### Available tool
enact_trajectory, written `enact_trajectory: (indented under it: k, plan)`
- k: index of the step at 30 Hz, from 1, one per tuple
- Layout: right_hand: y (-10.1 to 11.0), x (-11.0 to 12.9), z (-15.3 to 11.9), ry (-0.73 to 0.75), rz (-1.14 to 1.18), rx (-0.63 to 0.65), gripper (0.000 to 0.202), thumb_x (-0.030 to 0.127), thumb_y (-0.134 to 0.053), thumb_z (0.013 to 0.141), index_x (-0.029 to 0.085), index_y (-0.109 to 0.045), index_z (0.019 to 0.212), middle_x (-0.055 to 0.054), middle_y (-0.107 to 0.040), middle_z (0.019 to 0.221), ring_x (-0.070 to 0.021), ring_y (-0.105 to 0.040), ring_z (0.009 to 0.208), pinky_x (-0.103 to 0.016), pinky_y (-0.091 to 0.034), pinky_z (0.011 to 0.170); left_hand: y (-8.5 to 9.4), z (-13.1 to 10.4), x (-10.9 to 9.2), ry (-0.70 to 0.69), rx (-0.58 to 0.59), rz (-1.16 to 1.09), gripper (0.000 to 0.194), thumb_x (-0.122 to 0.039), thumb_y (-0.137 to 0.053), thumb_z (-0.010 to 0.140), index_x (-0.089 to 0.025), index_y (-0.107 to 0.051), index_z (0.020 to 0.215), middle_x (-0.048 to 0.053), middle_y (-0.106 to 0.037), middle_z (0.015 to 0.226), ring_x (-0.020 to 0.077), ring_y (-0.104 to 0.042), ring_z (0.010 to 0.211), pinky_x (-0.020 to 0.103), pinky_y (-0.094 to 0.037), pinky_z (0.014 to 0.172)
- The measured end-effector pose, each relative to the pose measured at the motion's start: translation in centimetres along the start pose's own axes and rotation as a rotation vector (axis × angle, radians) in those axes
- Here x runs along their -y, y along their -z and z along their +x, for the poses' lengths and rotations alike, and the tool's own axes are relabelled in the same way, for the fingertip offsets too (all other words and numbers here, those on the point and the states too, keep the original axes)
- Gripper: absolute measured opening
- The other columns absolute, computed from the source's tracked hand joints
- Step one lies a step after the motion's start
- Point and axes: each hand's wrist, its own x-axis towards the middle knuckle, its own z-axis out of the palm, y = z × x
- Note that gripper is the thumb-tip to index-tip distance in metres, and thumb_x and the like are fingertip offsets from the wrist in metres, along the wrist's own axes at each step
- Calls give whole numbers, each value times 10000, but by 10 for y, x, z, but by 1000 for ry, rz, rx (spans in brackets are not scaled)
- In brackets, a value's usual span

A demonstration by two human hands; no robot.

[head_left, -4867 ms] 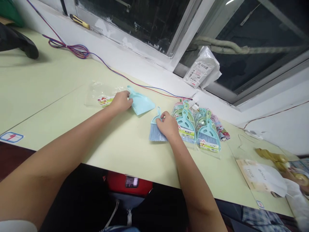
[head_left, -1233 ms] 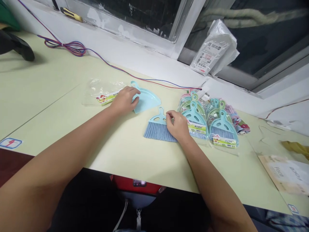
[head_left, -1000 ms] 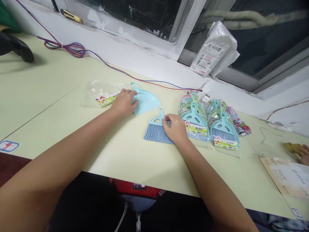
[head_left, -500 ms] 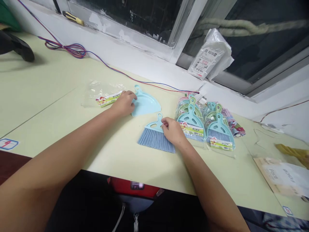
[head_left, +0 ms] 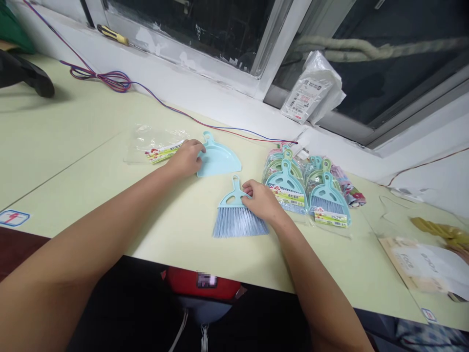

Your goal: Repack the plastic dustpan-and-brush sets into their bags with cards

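My left hand is closed on the left edge of a light-blue dustpan, which lies on the table with its handle pointing away from me. My right hand grips the right shoulder of a small hand brush. This brush has a light-blue head and grey-blue bristles that point toward me; its handle stands at the far side. Dustpan and brush are apart, the brush nearer to me. Just left of my left hand, a clear plastic bag with a printed label lies flat.
Several bagged dustpan-and-brush sets stand in two rows to the right. A red and blue cable runs along the wall. On the sill are a screwdriver and a plastic-wrapped package. Papers lie far right.
The brush has turned in my right hand: its handle has swung left and its bristles now point more straight toward me. My left hand stays at the dustpan, and the view has shifted slightly.
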Motion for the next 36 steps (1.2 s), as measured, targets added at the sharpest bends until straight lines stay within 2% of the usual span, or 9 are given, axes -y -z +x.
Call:
enact_trajectory:
  k: [3, 8, 12, 15, 18, 21, 24, 28, 36]
  plan:
    - [1, 2, 2, -46, 223, -29, 344, 141, -665, 753, 209, -660, 1090, -47, -724, 1025, -198, -688, 869, -377, -545, 833, 0, 0, 1, -1, -3, -8, 417, -171, -542, 765, -155, -707, 1148, 153, -630, 1302, 330, -527, 1230, 485, -457, 1084]
    - [6, 5, 5, -194, 862, 18, 351, 229, -782, 699, 184, -687, 1034, -63, -725, 1025, -187, -728, 800, -341, -572, 739, -1, 1, 3, 2, 1, -26, 443, -148, -545, 737, -161, -701, 1151, 148, -621, 1328, 331, -528, 1249, 480, -454, 1092]
    - [11, 4, 9, -259, 1103, -64, 380, 233, -882, 625, 177, -716, 962, -80, -751, 1006, -196, -739, 814, -321, -583, 722, -1, 1, 3, -33, 23, -38, 467, -151, -556, 708, -177, -703, 1151, 137, -623, 1338, 324, -541, 1256, 463, -466, 1082]
    - [12, 2, 11, -281, 1166, -106, 388, 233, -914, 612, 181, -731, 951, -80, -763, 1001, -201, -747, 830, -313, -590, 720, 3, 1, -2, -100, 85, -71, 499, -173, -569, 685, -192, -699, 1166, 123, -622, 1346, 316, -562, 1242, 445, -488, 1051]
    - [11, 0, 12, -290, 1188, -132, 378, 216, -916, 612, 184, -739, 944, -78, -769, 1008, -202, -752, 831, -301, -588, 698, 9, -1, -8, -128, 140, -127, 509, -197, -568, 693, -213, -690, 1187, 106, -628, 1338, 276, -640, 1081, 398, -543, 928]
    - [8, -1, 13, -302, 1186, -141, 356, 207, -905, 618, 184, -736, 932, -81, -769, 1018, -200, -754, 831, -300, -590, 700, 10, -2, -13, -84, 111, -138, 496, -241, -565, 740, -211, -675, 1223, 109, -641, 1320, 247, -672, 958, 384, -549, 867]
    - [4, -1, 13, -301, 1170, -137, 351, 205, -892, 628, 181, -733, 940, -85, -772, 1019, -194, -753, 817, -303, -592, 709, 5, -2, -13, -22, 110, -128, 497, -287, -558, 784, -205, -657, 1264, 100, -681, 1280, 244, -693, 953, 374, -537, 889]
    - [-3, -1, 14, -302, 1147, -128, 352, 205, -886, 638, 175, -729, 951, -86, -776, 999, -191, -754, 802, -302, -595, 714, 2, -2, -15, 19, 268, -212, 545, -290, -583, 775, -224, -634, 1313, 61, -742, 1201, 225, -722, 953, 311, -547, 820]
    - [-9, 5, 12, -316, 1129, -117, 338, 200, -888, 651, 182, -727, 948, -81, -786, 998, -179, -751, 786, -307, -617, 728, 2, -6, -42, 47, 358, -265, 534, -299, -591, 776, -193, -645, 1297, 89, -760, 1158, 230, -727, 989, 309, -556, 861]
